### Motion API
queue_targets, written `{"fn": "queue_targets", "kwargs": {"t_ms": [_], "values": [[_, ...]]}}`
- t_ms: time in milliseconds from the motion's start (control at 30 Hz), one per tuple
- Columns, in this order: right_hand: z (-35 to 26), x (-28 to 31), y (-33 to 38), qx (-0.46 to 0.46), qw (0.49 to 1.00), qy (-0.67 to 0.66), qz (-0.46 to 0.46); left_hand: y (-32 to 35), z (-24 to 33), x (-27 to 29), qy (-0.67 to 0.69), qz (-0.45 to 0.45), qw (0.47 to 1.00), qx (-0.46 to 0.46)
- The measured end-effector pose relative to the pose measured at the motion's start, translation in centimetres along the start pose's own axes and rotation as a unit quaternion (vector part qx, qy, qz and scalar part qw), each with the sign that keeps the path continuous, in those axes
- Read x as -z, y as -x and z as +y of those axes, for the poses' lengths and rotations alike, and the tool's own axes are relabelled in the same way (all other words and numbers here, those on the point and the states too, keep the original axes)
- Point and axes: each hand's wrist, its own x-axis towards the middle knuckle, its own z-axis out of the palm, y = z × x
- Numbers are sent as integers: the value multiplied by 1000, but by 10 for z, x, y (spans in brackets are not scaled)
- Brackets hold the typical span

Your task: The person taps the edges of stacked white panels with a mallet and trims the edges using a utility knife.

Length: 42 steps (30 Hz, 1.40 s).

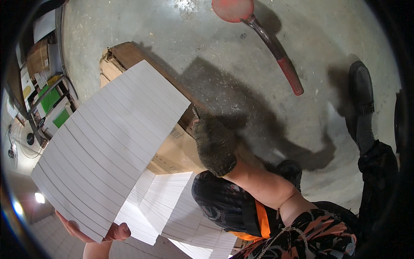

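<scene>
A broad white panel with parallel grooves lies slanted across the left of the view. My bare left hand is closed on its lower end, thumb on one side and fingers on the other. My right hand, in a dark knitted glove, is closed beside the panel's upper right corner. A thin rod tip sticks out ahead of the glove; the rest of what it holds is hidden. Behind the panel is a worn cardboard box, partly covered. More white grooved pieces lie below the box, near my knee.
On the concrete floor lies a red round-headed tool with a dark shaft and red grip. A leg with a black shoe is at the right. A fan and a rack with green items stand at the far left.
</scene>
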Motion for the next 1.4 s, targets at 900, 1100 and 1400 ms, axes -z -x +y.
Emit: {"fn": "queue_targets", "kwargs": {"t_ms": [900,1100,1400], "values": [[32,-48,-9,-66,996,-51,30,-2,-3,-4,33,-1,999,-1],[34,-61,-8,-74,997,-16,8,-5,-7,3,17,-30,999,-23],[-68,26,-28,215,956,-192,-57,0,-9,-3,14,53,997,-45]]}}
